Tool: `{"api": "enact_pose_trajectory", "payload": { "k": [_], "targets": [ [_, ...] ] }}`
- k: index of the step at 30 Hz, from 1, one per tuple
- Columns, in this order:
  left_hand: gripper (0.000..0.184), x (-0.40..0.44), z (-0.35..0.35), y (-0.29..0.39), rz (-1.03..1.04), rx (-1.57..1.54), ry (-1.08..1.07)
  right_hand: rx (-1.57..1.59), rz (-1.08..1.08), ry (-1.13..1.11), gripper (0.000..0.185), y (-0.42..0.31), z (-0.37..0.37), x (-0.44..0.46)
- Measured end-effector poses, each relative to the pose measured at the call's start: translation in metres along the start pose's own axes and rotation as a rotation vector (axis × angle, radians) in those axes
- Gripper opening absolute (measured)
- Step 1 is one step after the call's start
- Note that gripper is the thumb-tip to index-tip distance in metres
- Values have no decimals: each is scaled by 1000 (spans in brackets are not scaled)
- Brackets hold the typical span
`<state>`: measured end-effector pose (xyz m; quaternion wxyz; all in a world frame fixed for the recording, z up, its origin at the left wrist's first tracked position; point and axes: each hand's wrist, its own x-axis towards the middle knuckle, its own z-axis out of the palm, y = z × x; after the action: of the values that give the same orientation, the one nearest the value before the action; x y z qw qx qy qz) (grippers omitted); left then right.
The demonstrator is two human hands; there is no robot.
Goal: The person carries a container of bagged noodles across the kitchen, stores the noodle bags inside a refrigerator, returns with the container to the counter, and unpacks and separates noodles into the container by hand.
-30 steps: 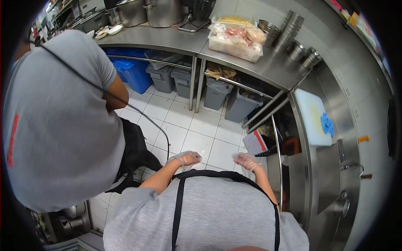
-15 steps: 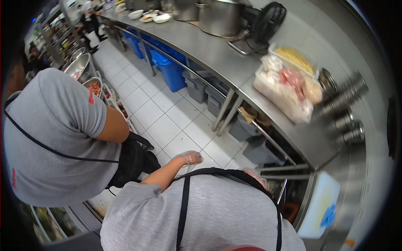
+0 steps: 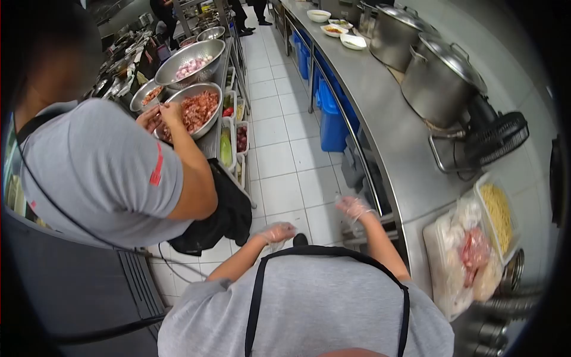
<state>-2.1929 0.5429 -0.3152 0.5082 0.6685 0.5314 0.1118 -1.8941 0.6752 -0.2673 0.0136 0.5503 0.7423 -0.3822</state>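
My left hand (image 3: pixel 277 232), in a clear plastic glove, hangs low over the tiled floor with its fingers loosely curled and nothing visible in them. My right hand (image 3: pixel 355 208), also in a clear glove, is held out near the front edge of the steel counter (image 3: pixel 392 137). Its fingers are partly spread and no object shows in them. The two hands are apart, in front of my grey shirt (image 3: pixel 330 297) and the black apron straps.
To the left a co-worker in a grey shirt (image 3: pixel 107 166) handles chopped red pieces in a steel bowl (image 3: pixel 217 95). Chopped onions fill a colander (image 3: pixel 208 47). Along the right counter stand lidded pots (image 3: pixel 440 83), a black fan (image 3: pixel 493 140) and a tub of bagged food (image 3: pixel 446 268).
My view has turned left, so the counter, pots and tub sit farther right and lower. My right hand, mostly hidden before, is in view. The co-worker's hands and bowls now show.
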Motion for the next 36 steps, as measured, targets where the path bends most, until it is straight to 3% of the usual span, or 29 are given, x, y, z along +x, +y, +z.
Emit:
{"api": "enact_pose_trajectory", "payload": {
  "k": [1, 3, 4, 7, 10, 12, 14, 15, 17, 18, 19, 21, 24, 27, 31, 36],
  "targets": [
    [42, 19, 6, -37, 165, 144, 56, -183, -45, -62, 62, -7, 6, 5],
    [43, 26, -2, -28, -8, -124, 39, -146, -99, -318, 65, -15, 0, 28],
    [43, 36, 1, -22, -10, -144, 15, -142, -73, -335, 65, -20, -7, 36],
    [43, 55, -22, -13, -197, -251, 72, -314, -14, -241, 69, -39, -32, 81],
    [41, 60, -35, 5, -110, -367, 160, -292, 84, 19, 70, -21, -36, 147],
    [41, 54, -28, -11, -81, -403, 275, -227, 332, -72, 74, 10, -33, 201],
    [40, 44, -46, 14, -252, -335, 376, -228, 476, -158, 74, 15, -55, 232],
    [41, 32, -55, 36, -437, -384, 436, -320, 428, 86, 66, 44, -36, 256],
    [43, 14, -57, 32, -576, -213, 453, -294, 473, -78, 52, 68, -48, 299],
    [44, 8, -36, 9, -636, -285, 495, -278, 484, 285, 47, 101, -27, 324],
    [44, 5, -15, -13, -692, -358, 526, -282, 529, 326, 45, 118, -29, 335],
    [43, -1, -29, 14, -904, -372, 364, -336, 620, 252, 42, 125, -37, 362],
    [43, 6, -31, 23, -793, -139, 318, -395, 652, 185, 38, 134, -37, 382],
    [43, 32, -58, 50, -826, -337, 312, -450, 655, 154, 35, 153, -34, 393],
    [42, 53, -74, 39, -763, -301, 281, -527, 663, 105, 31, 182, -27, 393],
    [43, 64, -87, 21, -836, -275, 259, -639, 608, 38, 28, 194, -17, 408]
  ]
}}
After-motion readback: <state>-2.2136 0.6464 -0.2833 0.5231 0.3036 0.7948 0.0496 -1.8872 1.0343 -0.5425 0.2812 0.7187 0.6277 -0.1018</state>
